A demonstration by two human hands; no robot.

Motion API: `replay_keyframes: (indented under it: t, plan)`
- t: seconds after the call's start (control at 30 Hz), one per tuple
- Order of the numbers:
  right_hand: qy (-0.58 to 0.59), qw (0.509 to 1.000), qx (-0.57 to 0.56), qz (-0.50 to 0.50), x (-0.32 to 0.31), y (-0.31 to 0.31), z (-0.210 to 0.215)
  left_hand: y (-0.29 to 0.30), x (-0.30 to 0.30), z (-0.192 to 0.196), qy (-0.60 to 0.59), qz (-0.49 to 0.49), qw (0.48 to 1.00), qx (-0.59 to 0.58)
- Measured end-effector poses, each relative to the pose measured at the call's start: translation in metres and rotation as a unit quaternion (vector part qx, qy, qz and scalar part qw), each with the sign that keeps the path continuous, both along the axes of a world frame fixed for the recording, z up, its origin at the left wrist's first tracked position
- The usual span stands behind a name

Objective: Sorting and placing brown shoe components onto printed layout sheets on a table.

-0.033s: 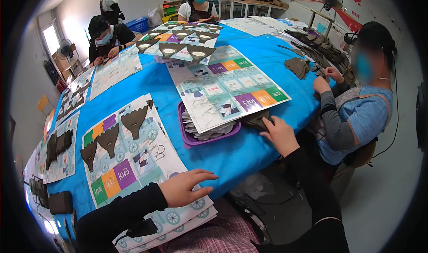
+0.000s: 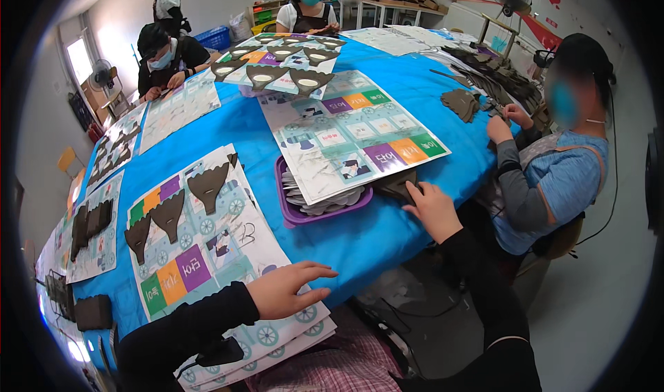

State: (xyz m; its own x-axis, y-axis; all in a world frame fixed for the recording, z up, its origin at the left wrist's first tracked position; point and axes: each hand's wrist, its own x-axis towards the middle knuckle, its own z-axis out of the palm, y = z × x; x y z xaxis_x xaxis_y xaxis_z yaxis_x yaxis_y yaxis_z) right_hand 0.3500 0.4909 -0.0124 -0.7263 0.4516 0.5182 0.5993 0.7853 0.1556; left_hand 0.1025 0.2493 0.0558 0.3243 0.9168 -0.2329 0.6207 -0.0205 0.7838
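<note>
My left hand (image 2: 290, 292) hovers over the near corner of a printed sheet (image 2: 221, 267), its fingers apart and nothing in them. On that sheet lie dark brown, fan-shaped fabric pieces (image 2: 209, 186). At the table's near right edge, my right hand (image 2: 434, 209) has its fingertips on dark brown fabric (image 2: 396, 184); thumb and forefinger are apart. Part of this fabric is hidden under another printed sheet (image 2: 401, 133). That sheet overhangs a purple basket (image 2: 294, 216) holding flat, pale grey pieces (image 2: 332, 202).
Stacked dark pieces (image 2: 93, 222) lie at the left. Beyond the basket, a raised sheet (image 2: 283, 77) bears fabric pieces with pale ovals. A person (image 2: 553, 157) in blue handles dark fabric at right; others are at the far side. A blue cloth (image 2: 207, 126) covers the table.
</note>
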Motion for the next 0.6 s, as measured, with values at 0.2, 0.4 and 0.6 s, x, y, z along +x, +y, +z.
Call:
replay_keyframes:
  t: [0.2, 0.4, 0.6]
  plan:
    - [-0.074, 0.996, -0.036, -0.031, -0.003, -0.005, 0.042, -0.017, 0.003, 0.008, -0.046, 0.027, 0.999, -0.007]
    - [0.045, 0.986, -0.111, 0.12, -0.039, -0.156, 0.133, -0.029, 0.027, -0.014, -0.384, 0.118, 0.914, -0.061]
    - [-0.034, 0.874, -0.254, 0.412, -0.148, -0.235, 0.115, -0.113, -0.026, -0.009, -0.681, 0.281, 0.675, 0.038]
